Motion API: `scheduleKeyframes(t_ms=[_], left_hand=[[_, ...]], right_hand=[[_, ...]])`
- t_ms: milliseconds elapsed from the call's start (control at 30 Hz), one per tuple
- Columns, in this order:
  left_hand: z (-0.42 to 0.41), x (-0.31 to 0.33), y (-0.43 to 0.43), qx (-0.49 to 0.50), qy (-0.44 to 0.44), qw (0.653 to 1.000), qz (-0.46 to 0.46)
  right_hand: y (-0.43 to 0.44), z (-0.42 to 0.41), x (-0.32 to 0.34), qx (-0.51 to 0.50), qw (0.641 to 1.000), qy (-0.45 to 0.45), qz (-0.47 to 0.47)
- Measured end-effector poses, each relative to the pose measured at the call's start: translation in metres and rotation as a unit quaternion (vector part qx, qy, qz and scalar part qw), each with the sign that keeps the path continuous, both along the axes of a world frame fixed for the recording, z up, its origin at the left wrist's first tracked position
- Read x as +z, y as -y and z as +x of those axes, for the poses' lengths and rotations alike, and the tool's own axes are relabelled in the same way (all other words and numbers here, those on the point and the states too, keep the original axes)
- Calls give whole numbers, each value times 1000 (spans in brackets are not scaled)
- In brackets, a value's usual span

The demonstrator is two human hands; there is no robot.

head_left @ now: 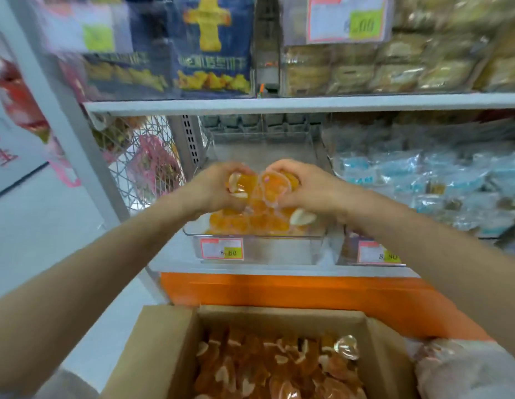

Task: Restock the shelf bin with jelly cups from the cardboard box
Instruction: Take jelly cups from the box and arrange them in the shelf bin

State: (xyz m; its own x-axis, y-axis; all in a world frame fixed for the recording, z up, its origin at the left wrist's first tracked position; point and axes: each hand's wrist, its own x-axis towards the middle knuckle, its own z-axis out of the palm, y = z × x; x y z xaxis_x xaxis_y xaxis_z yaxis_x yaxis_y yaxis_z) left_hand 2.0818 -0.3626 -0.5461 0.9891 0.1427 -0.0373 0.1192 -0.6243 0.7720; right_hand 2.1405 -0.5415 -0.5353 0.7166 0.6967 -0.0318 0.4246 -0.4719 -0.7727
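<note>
**Two handfuls of jelly cups held over the shelf bin**

The jelly cups (272, 185) were judged to be light, small and slick: orange jelly in thin clear plastic with peel-off film lids, some of them showing pale undersides. Such cups would likely slide against one another, and a thin wall could be dented or a lid split if squeezed hard. A loose, cupped hold around a cluster was therefore thought better than a pinch on any single cup, with the fingers wrapped under the rims.

That was how they were seen to be taken. The left hand (214, 188) was closed around a few cups, fingers curled over from above, and the right hand (305, 187) was closed around a larger bunch, one pale cup being seen at its lower edge. The two hands were held close together, knuckles nearly meeting, above the clear shelf bin (255, 236), which was already partly filled with orange cups. Whether the grips were loosening could not be told, as the frame was blurred.

Both forearms were stretched forward and upward from the body, converging over the bin. Below them, the open cardboard box (164, 341) was seen, well stocked with more cups, near the orange base of the shelving (279, 292).
</note>
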Motion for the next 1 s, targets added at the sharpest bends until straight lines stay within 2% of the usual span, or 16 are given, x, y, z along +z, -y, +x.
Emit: scheduleKeyframes(t_ms=[133, 300, 500, 733, 833, 900, 1000], left_hand=[[55, -37, -19, 58, -47, 994, 75], [84, -62, -32, 52, -42, 993, 97], [101, -78, -38, 56, -46, 992, 104], [98, -69, -41, 52, -7, 987, 149], [90, -59, -40, 39, 46, 984, 169], [83, -53, -35, 32, 83, 992, 92], [64, -40, -21, 31, 49, 986, -154]], right_hand=[[-62, 72, -51, -60, 989, 55, -127], [-90, 115, -95, -106, 977, 74, -167], [-104, 139, -121, -92, 978, 86, -169], [-88, 133, -95, -150, 965, 115, -183], [-78, 122, -69, -180, 970, 94, -131], [-68, 112, -51, -163, 986, 31, -26], [-52, 86, -34, -84, 983, -73, 148]])
